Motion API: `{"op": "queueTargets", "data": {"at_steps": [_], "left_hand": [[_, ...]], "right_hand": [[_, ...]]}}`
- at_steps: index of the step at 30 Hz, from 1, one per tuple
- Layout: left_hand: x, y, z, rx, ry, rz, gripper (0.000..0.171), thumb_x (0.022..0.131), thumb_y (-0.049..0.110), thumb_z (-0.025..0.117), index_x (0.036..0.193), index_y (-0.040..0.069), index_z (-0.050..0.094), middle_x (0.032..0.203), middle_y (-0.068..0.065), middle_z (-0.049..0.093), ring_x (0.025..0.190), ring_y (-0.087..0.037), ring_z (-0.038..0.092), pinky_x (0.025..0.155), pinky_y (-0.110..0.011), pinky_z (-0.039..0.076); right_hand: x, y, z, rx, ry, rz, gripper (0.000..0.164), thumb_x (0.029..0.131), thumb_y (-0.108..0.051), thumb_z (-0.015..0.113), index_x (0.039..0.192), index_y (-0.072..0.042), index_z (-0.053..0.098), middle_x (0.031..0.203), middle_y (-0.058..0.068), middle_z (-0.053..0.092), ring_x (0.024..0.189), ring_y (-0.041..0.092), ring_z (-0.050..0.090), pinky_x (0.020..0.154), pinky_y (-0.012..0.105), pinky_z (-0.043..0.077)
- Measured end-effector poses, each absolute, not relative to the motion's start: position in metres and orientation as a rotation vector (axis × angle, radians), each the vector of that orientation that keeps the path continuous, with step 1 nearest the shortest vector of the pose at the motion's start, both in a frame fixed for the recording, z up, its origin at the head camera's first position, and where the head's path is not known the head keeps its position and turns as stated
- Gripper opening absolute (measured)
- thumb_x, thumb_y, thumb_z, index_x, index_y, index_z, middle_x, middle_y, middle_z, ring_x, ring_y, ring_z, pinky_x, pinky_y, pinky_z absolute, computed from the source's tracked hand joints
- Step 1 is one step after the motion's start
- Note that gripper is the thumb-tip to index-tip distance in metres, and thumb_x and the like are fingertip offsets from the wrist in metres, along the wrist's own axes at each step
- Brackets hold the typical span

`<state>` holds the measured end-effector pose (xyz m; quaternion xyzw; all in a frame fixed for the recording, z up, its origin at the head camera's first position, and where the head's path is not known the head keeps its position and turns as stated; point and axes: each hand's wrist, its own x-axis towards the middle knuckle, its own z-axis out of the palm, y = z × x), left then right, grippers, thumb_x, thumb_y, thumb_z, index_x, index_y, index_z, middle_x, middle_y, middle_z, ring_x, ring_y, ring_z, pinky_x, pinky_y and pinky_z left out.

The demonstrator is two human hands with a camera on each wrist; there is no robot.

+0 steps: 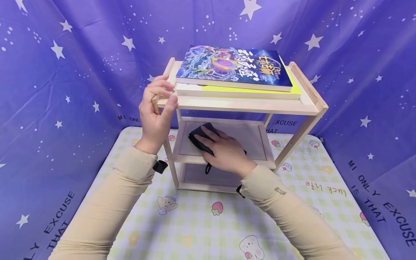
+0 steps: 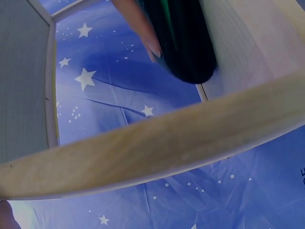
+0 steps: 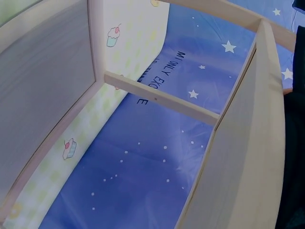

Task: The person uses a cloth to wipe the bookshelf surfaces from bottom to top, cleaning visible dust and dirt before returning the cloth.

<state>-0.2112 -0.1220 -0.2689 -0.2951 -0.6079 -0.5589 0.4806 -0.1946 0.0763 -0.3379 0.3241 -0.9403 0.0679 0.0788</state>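
A light wooden rack with three shelves stands on the table. My left hand grips the left end of its top shelf, fingers over the edge and thumb at the front corner. Lower down, my right hand reaches in to the grey middle shelf. It holds a folded dark cloth against that surface, and a small black loop hangs over the front edge. In the left wrist view a finger lies along the cloth, behind a wooden rail. The right palm is hidden.
Two books lie stacked on the top shelf: a blue illustrated one over a yellow one. A checked tablecloth with cartoon prints covers the table. Purple starry curtains hang close around the back and sides.
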Motion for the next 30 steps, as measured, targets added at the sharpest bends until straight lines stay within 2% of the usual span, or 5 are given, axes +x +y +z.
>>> {"op": "queueTargets", "data": {"at_steps": [5, 14, 30], "left_hand": [[-0.2114, -0.1220, -0.2683, -0.723, -1.488, -1.354, 0.041, 0.091, 0.031, 0.061, 0.090, -0.009, 0.050, 0.101, -0.029, 0.061, 0.128, -0.035, 0.054, 0.114, -0.045, 0.039], [-0.2111, -0.1229, -0.2684, -0.719, -1.493, -1.348, 0.042, 0.091, 0.031, 0.061, 0.090, -0.009, 0.050, 0.101, -0.029, 0.061, 0.127, -0.035, 0.054, 0.114, -0.045, 0.039], [-0.2120, -0.1222, -0.2683, -0.728, -1.482, -1.333, 0.046, 0.093, 0.034, 0.060, 0.089, -0.010, 0.050, 0.100, -0.029, 0.061, 0.126, -0.038, 0.055, 0.113, -0.045, 0.040]], "right_hand": [[-0.1959, 0.0717, -0.3385, 1.020, -2.781, 0.204, 0.052, 0.098, -0.039, 0.049, 0.149, -0.028, 0.045, 0.159, 0.002, 0.036, 0.143, 0.035, 0.041, 0.108, 0.046, 0.047], [-0.1998, 0.0718, -0.3387, 1.191, -2.715, 0.295, 0.047, 0.099, -0.032, 0.050, 0.145, -0.028, 0.051, 0.157, -0.001, 0.041, 0.145, 0.027, 0.039, 0.118, 0.041, 0.035], [-0.2046, 0.0788, -0.3386, 1.434, -2.622, 0.381, 0.047, 0.091, -0.023, 0.057, 0.137, -0.032, 0.059, 0.155, -0.009, 0.044, 0.142, 0.022, 0.043, 0.109, 0.043, 0.045]]}}
